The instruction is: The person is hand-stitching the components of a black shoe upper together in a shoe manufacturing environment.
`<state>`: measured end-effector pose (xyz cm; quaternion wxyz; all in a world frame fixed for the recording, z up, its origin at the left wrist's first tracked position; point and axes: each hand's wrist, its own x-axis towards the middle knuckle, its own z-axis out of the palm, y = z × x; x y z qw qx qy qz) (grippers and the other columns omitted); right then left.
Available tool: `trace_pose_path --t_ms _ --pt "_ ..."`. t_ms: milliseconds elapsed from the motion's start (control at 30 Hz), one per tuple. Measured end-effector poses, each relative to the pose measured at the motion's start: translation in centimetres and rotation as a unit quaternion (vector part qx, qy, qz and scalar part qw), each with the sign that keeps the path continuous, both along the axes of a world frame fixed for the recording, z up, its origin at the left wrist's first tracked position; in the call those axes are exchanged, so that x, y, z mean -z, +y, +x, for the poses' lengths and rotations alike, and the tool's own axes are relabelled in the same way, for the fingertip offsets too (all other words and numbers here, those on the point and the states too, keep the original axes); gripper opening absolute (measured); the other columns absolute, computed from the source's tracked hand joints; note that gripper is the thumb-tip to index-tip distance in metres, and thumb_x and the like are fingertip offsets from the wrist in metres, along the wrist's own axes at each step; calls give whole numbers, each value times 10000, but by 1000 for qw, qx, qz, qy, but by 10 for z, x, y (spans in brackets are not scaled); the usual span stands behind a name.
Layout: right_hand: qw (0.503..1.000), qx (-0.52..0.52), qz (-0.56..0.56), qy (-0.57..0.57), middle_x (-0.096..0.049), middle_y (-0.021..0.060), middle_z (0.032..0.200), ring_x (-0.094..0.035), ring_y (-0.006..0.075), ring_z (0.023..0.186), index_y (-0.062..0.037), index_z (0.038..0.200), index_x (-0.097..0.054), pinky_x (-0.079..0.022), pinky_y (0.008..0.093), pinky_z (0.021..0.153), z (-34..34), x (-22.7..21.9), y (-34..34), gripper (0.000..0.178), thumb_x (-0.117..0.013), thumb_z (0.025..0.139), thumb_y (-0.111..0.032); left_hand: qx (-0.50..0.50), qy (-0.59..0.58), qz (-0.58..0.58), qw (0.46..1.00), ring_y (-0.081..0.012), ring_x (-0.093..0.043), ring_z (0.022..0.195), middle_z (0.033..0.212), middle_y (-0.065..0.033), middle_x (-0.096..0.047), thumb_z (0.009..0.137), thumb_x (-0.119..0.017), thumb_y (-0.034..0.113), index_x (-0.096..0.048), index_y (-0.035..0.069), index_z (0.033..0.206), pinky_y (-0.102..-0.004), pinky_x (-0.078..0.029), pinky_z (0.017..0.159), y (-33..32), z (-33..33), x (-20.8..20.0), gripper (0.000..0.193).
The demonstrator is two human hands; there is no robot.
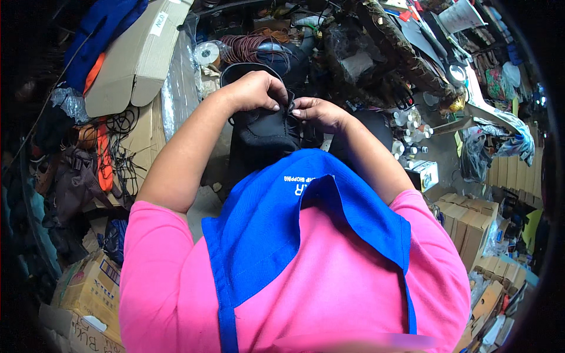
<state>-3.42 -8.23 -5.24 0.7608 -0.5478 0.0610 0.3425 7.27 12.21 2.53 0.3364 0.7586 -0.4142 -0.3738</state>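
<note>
A black boot (266, 136) with visible stitching rests in front of my lap, its rounded toe toward me. My left hand (254, 93) lies over its upper part, thumb and fingers pinched at the lacing edge. Facing it from the other side, my right hand (318, 112) also pinches, thumb against forefinger. Between the two sets of fingertips runs a thin dark strand that looks like a lace (291, 103); its ends are hard to make out. Part of the boot's shaft is hidden behind my left hand.
Beyond the boot lie a coil of brown cord (250, 48) and a white spool (207, 54). Large cardboard (132, 65) leans at the far left. Several small bottles (412, 126) stand at right, near stacked boxes (468, 220). A blue apron (268, 235) covers my front.
</note>
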Motion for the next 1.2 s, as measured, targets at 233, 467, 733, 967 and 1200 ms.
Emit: trace_pose_path --t_ms 233,467,733,967,1200 --pt "999 -13 31 33 -576 -83 868 -502 48 786 -122 973 -619 -397 202 714 4 1 -1 109 -622 865 -140 -7 41 -34 999 -147 -621 854 893 -64 -679 667 -699 12 -664 1 962 -286 -479 813 3 2 12 298" --pt "1000 -1 21 17 -591 -62 848 -524 58 771 -95 952 -625 -423 217 722 5 2 1 116 -649 844 -129 -22 19 -38 999 -142 -621 824 861 -67 -678 650 -695 3 -670 0 932 -285 -482 798 1 -2 15 284" --pt "996 29 -75 -40 -629 -21 831 -555 79 781 -55 902 -650 -441 233 739 -1 -6 -3 165 -720 790 -153 -37 49 -47 997 -130 -613 788 826 -51 -675 649 -713 12 -674 3 899 -278 -481 779 6 0 14 253" --pt "988 55 -126 -69 -597 -34 773 -519 67 703 -53 856 -638 -422 224 679 -6 -4 -9 164 -726 788 -173 -52 66 -53 995 -103 -600 765 803 -30 -667 666 -714 -3 -671 -1 871 -258 -475 753 6 -1 16 209" --pt "984 68 -149 -64 -574 -44 706 -484 54 649 -61 824 -636 -391 225 612 -6 -17 14 154 -720 793 -187 -96 86 -67 989 -76 -577 745 770 -12 -651 663 -691 -32 -658 -11 847 -249 -470 728 14 -4 16 188"
